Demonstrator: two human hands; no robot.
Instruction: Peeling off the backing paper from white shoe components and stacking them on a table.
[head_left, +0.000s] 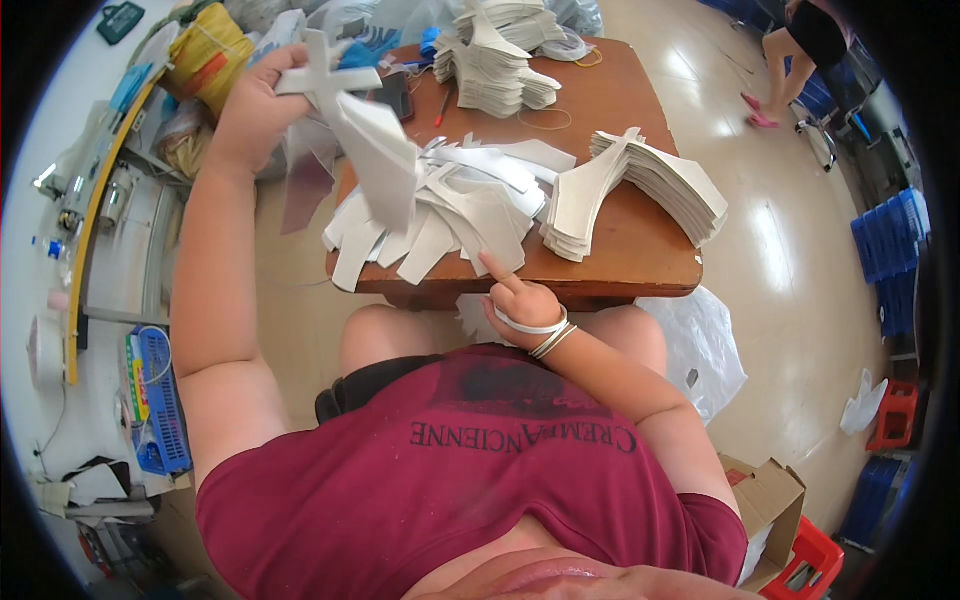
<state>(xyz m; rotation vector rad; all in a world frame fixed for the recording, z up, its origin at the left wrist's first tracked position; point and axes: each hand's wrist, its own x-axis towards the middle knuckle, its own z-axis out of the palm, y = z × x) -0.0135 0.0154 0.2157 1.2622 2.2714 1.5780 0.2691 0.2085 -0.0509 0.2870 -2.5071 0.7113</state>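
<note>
Nearest, the maroon shirt of the seated person fills the lower middle, with a cardboard box and a red stool on the floor to the right. Just beyond the shirt, the right hand, with white and brown bands round its wrist, sits at the near edge of a brown wooden table. Its index finger is stretched out to the lower edge of a loose pile of white cut-outs, while the other fingers curl inward; whether they hold anything I cannot tell. A pale plastic bag lies on the floor by the table's near right corner. The loose pile spreads in overlapping layers across the table's near left part, a few ends jutting past the edge. To its upper left, the left hand is raised, its fingers closed around the narrow, cross-shaped end of a white cut-out, whose broad end hangs down in front of the pile. Right of the pile, an arched stack of similar pieces stands neatly layered. Farther back on the table are a red pen and a tall stack. A yellow bag lies beyond the left hand, and another person is at the far right.
</note>
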